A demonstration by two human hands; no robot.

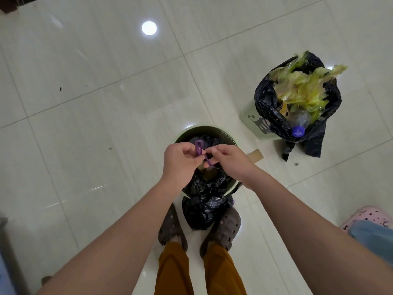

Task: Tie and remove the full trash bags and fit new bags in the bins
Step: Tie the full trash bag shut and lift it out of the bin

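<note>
Over the green bin (pixel 230 189), your left hand (pixel 180 161) and right hand (pixel 228 159) pinched the purple drawstring (pixel 200 149) between them, black bag (pixel 204 201) directly below, strands crossing upright.

I see glossy, smooth floor tiles (pixel 102 67) mirroring a lamp. On them, the near bin (pixel 192 129) looks like smooth pale-green plastic, lined with a crinkled, shiny black plastic bag (pixel 204 201). The purple drawstring (pixel 199 148) above it looks like matt plastic. Right of that bin, thin yellow-green film (pixel 306 86) and a clear plastic bottle (pixel 298 120).
</note>
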